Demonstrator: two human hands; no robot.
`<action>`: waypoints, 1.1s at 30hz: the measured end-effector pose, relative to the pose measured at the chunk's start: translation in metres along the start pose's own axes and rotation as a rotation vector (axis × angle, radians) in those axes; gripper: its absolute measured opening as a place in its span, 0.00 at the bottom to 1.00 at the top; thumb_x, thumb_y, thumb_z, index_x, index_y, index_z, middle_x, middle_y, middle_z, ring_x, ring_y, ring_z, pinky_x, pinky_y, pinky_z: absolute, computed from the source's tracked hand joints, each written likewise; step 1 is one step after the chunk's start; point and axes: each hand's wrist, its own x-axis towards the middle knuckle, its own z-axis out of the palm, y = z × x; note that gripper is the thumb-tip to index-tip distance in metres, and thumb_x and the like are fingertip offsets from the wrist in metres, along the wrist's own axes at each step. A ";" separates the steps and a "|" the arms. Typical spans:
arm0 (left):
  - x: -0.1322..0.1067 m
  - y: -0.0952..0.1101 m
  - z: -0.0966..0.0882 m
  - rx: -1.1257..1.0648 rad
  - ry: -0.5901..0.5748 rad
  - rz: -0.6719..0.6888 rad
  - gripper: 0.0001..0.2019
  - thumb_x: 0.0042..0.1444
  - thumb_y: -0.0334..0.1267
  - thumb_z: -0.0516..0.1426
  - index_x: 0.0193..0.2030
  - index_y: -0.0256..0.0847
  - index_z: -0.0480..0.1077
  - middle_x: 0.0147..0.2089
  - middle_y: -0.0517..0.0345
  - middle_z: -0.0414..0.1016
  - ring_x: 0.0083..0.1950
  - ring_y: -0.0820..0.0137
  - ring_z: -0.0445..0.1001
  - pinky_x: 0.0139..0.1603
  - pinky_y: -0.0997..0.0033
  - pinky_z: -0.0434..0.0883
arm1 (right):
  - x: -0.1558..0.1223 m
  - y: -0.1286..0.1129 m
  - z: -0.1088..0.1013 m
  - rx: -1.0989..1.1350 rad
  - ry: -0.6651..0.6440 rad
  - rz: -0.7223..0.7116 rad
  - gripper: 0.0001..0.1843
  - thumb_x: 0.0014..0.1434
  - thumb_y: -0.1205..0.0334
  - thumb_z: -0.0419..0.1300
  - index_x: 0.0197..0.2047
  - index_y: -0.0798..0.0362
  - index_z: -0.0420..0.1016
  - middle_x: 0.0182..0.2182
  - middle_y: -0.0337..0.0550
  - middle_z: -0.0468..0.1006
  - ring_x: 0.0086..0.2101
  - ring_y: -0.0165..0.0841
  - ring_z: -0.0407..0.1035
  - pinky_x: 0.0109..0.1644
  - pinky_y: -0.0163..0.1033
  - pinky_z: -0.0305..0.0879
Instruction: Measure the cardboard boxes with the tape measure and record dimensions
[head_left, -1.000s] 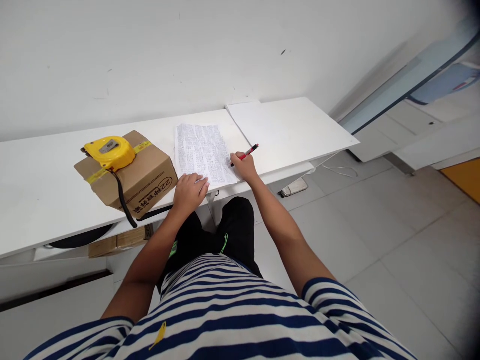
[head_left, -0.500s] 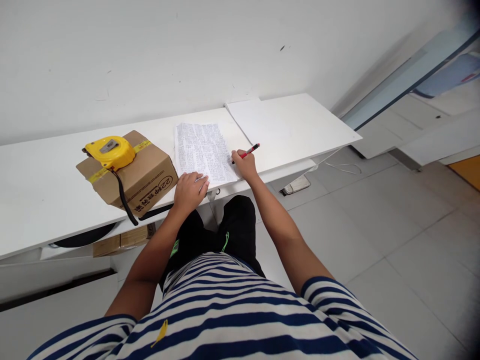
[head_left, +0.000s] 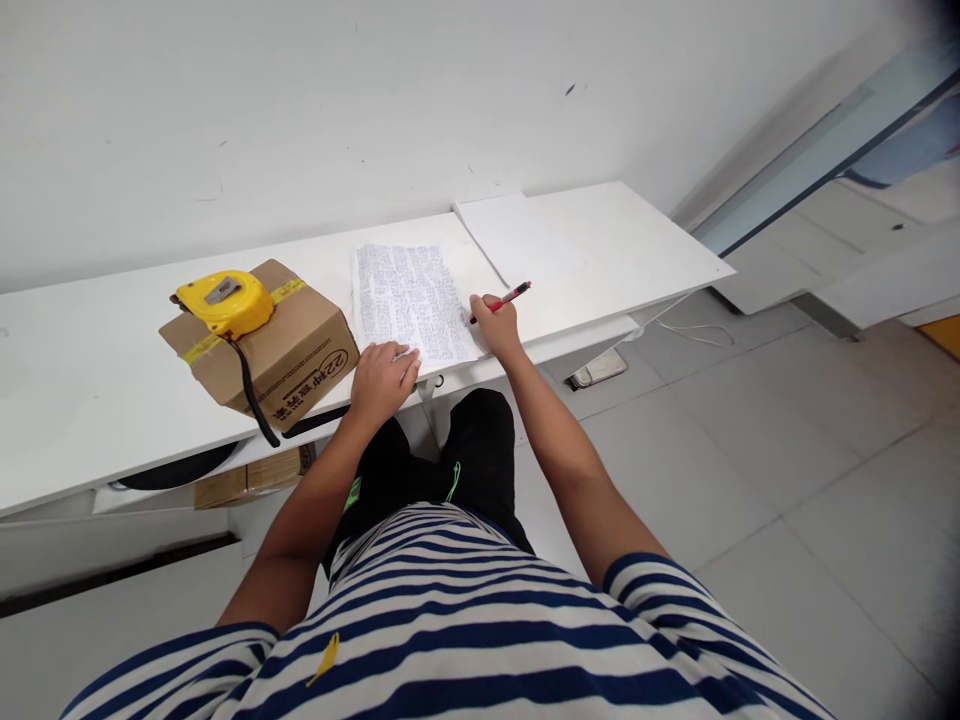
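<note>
The person's right grip (head_left: pixel 498 328) is closed around a red-and-black pen (head_left: pixel 513 296), pinching it low with the fingers, its back end slanting up to the right; whether the point touches paper cannot be made out. The left grip (head_left: pixel 381 382) lies flattened, palm down and pinching nothing, its fingers loosely extended over the near left corner of a handwritten sheet (head_left: pixel 409 295). This sheet rests on the white tabletop (head_left: pixel 90 370) between the two hands, its near side close to the front edge, with a strip of surface between its far side and the wall (head_left: pixel 375 110). White paper (head_left: pixel 499 232) lies beyond the pen to the right, back toward the wall, and the tabletop runs on past it to a corner above the tiled floor (head_left: pixel 697 440). To the left, the surface stretches on past a cardboard box (head_left: pixel 304 365), whose near right corner sits just beside the left hand. The box is closed, banded with yellow tape (head_left: pixel 289 290), and its contents are hidden. A yellow tape measure (head_left: pixel 232 303) sits on top, its black strap (head_left: pixel 255 395) hanging down the near face. Below the tabletop, partly covered, is a brown carton (head_left: pixel 251 480); what it holds cannot be seen.
</note>
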 end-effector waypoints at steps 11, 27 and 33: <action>0.000 0.000 0.001 -0.005 0.013 -0.005 0.20 0.73 0.43 0.50 0.56 0.42 0.82 0.54 0.45 0.82 0.55 0.54 0.77 0.61 0.47 0.70 | 0.001 0.006 0.003 -0.037 -0.046 -0.026 0.20 0.61 0.53 0.57 0.21 0.46 0.56 0.20 0.33 0.61 0.29 0.31 0.60 0.38 0.40 0.59; 0.000 0.001 0.001 -0.018 -0.004 -0.025 0.19 0.73 0.43 0.50 0.56 0.42 0.82 0.55 0.46 0.82 0.56 0.54 0.76 0.62 0.48 0.70 | 0.000 0.003 0.002 -0.043 -0.014 -0.007 0.23 0.61 0.57 0.57 0.18 0.47 0.53 0.19 0.34 0.63 0.27 0.30 0.58 0.37 0.39 0.57; 0.000 0.001 0.000 -0.009 0.004 -0.013 0.20 0.73 0.43 0.50 0.56 0.42 0.82 0.55 0.46 0.82 0.55 0.54 0.77 0.62 0.47 0.70 | 0.000 0.004 0.003 -0.080 0.067 0.014 0.23 0.62 0.55 0.56 0.19 0.46 0.51 0.19 0.33 0.62 0.27 0.30 0.58 0.38 0.39 0.57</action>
